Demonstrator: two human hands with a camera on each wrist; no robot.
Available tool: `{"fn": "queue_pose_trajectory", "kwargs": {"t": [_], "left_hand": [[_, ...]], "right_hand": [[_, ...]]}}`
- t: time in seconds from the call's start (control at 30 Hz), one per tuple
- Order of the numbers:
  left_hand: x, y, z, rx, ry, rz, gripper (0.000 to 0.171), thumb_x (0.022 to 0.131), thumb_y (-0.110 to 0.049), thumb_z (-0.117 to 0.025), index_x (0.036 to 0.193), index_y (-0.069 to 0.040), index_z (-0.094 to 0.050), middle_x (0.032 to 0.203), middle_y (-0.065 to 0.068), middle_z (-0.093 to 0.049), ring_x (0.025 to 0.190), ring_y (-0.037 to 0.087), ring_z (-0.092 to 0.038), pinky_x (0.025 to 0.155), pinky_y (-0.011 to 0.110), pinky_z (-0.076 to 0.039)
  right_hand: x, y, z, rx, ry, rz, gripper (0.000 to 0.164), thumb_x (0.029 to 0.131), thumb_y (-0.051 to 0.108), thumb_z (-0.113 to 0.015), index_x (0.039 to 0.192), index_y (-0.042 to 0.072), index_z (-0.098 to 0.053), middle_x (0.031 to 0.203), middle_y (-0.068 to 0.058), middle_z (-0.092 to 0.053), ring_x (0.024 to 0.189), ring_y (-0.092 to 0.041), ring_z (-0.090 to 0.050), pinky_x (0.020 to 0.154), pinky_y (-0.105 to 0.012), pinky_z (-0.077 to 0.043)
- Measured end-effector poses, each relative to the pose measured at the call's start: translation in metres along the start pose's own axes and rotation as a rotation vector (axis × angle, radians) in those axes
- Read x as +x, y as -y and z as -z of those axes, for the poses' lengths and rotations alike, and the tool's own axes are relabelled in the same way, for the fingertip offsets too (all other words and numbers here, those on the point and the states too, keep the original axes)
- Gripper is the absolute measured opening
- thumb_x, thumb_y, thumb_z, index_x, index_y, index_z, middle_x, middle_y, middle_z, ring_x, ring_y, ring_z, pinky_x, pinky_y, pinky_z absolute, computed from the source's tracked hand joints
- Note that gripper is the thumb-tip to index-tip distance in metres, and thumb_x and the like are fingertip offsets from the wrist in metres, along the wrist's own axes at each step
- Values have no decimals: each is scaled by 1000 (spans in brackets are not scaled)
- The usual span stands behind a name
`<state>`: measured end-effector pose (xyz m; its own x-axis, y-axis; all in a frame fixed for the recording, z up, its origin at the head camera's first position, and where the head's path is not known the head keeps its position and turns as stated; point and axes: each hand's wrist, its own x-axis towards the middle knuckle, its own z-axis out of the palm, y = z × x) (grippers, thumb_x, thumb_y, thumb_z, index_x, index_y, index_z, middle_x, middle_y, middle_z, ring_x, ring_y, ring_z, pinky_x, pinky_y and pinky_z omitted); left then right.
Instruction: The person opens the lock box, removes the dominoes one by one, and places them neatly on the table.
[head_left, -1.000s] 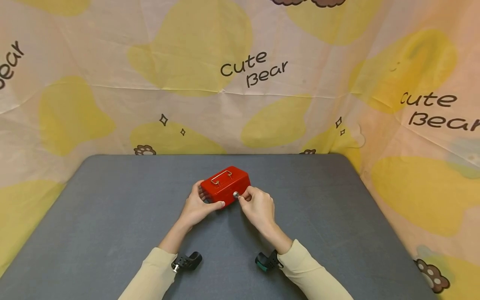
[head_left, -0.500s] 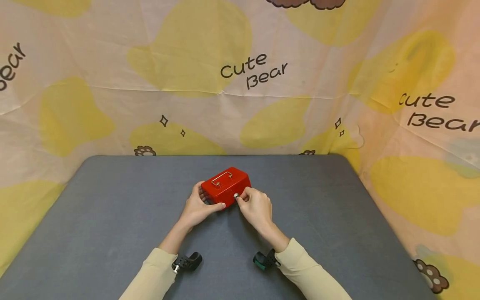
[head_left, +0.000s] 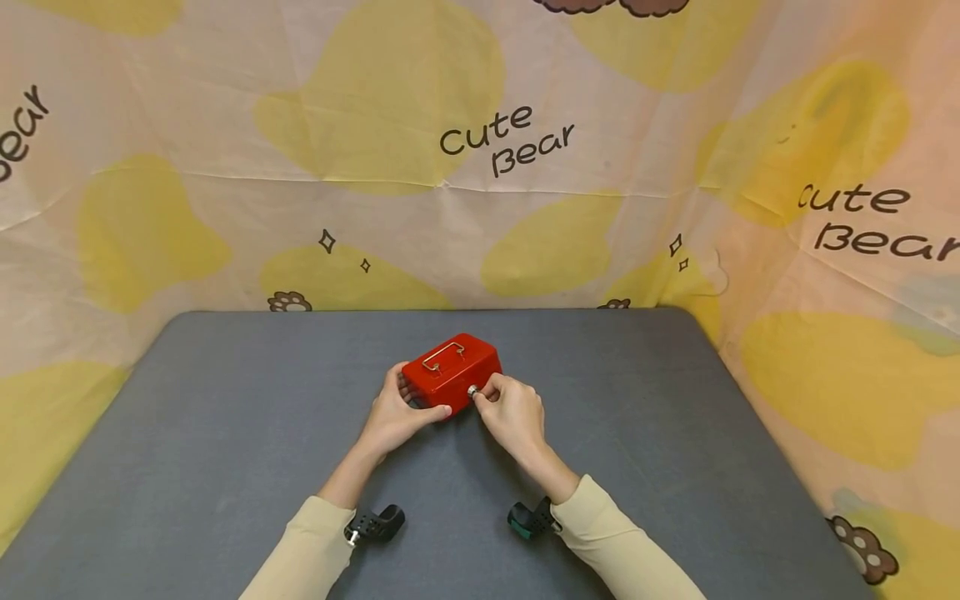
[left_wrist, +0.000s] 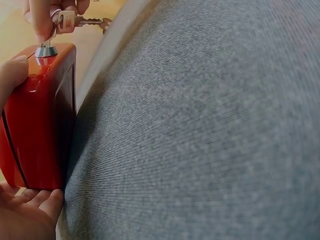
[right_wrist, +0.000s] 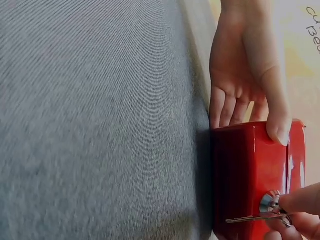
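Note:
A small red cash box (head_left: 450, 375) with a wire handle (head_left: 442, 357) on its lid sits angled on the grey table, lid down. My left hand (head_left: 393, 421) holds its left end, thumb (right_wrist: 280, 127) on the front face and fingers at the end. A silver lock (left_wrist: 46, 51) sticks out of the front. My right hand (head_left: 516, 412) pinches a key at this lock; the fingers mostly hide that key. A second key (left_wrist: 67, 22) hangs from the same ring, outside the lock, and shows edge-on in the right wrist view.
The grey table (head_left: 247, 433) carries the box near its middle. Behind and beside it hangs a yellow and pink printed cloth (head_left: 390, 108). Black wrist cameras (head_left: 378, 523) sit on both wrists, low over the table.
My right hand has shifted slightly left, closer against the lock, with its wrist following. The box and my left hand have stayed almost still.

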<state>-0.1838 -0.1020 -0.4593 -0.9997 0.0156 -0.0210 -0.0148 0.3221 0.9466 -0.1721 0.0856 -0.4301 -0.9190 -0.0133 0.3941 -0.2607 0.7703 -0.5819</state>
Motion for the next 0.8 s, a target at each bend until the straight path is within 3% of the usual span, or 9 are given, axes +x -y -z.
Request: {"fn": "queue_pose_trajectory", "kwargs": {"t": [0.5,0.8], "left_hand": [[0,1,0,6,13,-14,92,64,-28,-84,135,-10,-28,126,9,-49,113,25,-53,97,42,-44],[0,1,0,14,8,-5,93,64,-27,-84,135,-10,-28,126,9,-49,114,25,-52,97,41,-43]], "right_hand": [[5,-8,6,82,198,-107,28,83,27,-66,57,16,-62,47,8,-49,43,-8,-42,42,-23,-31],[6,-10,6,153,290,-159,31,87,28,-59,64,10,-68,54,7,-57,48,-8,-43,43,-22,-31]]}}
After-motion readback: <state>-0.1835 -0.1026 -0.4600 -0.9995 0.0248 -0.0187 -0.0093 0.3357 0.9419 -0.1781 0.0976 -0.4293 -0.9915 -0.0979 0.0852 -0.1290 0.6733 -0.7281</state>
